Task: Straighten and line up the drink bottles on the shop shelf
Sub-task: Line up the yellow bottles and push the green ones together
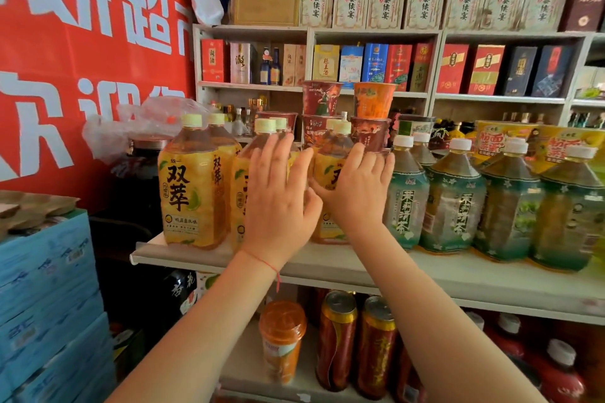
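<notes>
Fingers [288, 154] on both hands straight and spread, nothing clenched or grasped: left hand [278, 203] flat against the second yellow bottle [240, 193], right hand [355, 193] flat against the third yellow bottle [329, 180], thumbs nearly meeting between them. Largest first: red banner [82, 59] fills the left; back shelving [376, 33] carries boxed liquor behind. White shelf [327, 265] holds the task row along its front edge. Yellow tea bottles sit at the left end, first yellow bottle [191, 186] by the left front corner, label square to the front. Green tea bottles [455, 199] run on toward the right edge, touching side by side. Noodle cups [373, 105] stacked at the back edge, just behind the yellow group. Cans [337, 340] and an orange cup drink [283, 340] on the lower shelf. Small item: red thread [262, 260] on the left wrist. Risks, my read: open-palm push gives no hold, so a shove high on the shoulder could tip a bottle backward into the cup stack and topple it. Second and third bottles close together; sliding one may drag or rotate its neighbour and skew the label. Pulling forward near the front edge could walk a base off it onto the cans.
</notes>
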Demonstrator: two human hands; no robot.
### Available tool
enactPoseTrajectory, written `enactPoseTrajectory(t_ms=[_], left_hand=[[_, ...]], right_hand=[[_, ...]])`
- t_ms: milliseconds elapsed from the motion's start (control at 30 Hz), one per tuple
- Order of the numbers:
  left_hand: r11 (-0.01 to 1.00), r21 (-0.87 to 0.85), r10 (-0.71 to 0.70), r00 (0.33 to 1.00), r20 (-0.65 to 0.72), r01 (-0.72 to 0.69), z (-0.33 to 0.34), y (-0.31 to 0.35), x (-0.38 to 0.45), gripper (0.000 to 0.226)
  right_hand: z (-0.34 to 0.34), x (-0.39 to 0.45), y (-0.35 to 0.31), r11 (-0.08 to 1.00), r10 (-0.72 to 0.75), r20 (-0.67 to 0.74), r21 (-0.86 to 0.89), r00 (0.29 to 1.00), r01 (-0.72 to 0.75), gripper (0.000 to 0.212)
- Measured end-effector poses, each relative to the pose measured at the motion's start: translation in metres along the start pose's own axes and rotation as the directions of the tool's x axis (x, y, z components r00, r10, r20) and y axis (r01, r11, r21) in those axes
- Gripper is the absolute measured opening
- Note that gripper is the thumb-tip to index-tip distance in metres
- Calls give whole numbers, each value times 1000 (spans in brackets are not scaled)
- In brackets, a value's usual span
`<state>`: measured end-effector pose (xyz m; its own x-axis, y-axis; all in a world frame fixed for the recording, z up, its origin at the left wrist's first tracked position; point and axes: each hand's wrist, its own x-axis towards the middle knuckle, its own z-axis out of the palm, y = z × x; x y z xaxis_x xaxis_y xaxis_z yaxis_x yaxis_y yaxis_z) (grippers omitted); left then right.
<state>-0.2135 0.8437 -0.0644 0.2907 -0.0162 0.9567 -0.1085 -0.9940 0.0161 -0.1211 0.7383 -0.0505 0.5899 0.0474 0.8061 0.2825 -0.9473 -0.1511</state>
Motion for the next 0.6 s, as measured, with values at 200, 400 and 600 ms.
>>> enactPoseTrajectory(t_ms=[200,400,600], left_hand=[[988,153,19,994,110,-35,15,14,28,45],[971,234,20,994,110,-46,22,12,30,42],[994,106,12,998,62,-19,20,12,23,40]], right_hand=[[-15,10,16,994,-108,121,-3,987,110,102],[-11,10,6,990,-68,84,126,994,57,89],[-10,-3,4,960,-78,-3,269,997,76,73]])
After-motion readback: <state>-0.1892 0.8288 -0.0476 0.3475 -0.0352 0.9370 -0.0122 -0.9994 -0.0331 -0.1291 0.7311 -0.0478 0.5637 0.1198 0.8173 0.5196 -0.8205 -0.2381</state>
